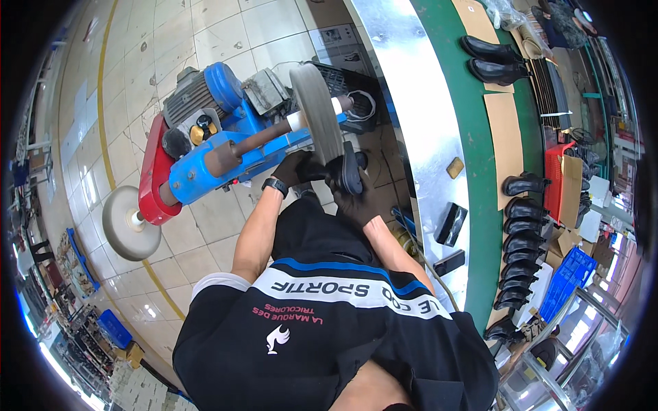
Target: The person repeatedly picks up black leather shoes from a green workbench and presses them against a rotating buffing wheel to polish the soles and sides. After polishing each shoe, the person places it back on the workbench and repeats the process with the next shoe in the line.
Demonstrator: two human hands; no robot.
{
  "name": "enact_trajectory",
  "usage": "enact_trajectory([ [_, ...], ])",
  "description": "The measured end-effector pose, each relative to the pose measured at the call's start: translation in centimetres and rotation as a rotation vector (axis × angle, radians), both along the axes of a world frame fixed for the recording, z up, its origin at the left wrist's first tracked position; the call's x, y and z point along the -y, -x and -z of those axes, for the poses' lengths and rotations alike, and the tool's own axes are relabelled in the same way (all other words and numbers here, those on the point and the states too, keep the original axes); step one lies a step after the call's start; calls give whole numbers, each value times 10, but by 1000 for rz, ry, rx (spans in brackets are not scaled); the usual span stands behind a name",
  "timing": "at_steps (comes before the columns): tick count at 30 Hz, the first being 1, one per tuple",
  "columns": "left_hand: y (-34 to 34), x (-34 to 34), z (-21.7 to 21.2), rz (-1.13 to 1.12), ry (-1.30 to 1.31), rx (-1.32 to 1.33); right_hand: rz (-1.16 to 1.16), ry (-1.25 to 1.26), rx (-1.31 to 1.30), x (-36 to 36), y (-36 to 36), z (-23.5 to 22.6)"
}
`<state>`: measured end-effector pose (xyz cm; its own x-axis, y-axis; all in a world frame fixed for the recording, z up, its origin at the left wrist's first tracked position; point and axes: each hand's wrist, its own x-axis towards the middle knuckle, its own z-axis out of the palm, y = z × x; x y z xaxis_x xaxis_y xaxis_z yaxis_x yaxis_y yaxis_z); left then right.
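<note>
**Black boot (351, 172) held at the buffing wheel (316, 113)**

The boot is at the wheel's lower edge, its sole facing right. The right hand (356, 205), in a dark glove, grasps it from below; the left hand (293, 168), also gloved, grips its left side, fingers partly hidden. The wheel sits on the shaft of a blue polishing machine (212, 162), with a pale second wheel (125, 226) at the far left end. On the right, a green and metal desk (426, 130) carries a boot pair (492, 60) on cardboard (504, 140) and a row of boots (522, 257).
</note>
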<state>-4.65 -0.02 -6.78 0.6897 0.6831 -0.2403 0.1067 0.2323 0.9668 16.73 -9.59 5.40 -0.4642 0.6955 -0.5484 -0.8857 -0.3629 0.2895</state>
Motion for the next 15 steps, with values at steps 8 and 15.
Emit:
enact_trajectory([
  [8, 0, -8, 5, -24, 450, 264, 117, 22, -54, -5, 9, 17],
  [15, 29, -17, 76, 362, -452, -595, 256, 322, -38, -31, 21, 49],
])
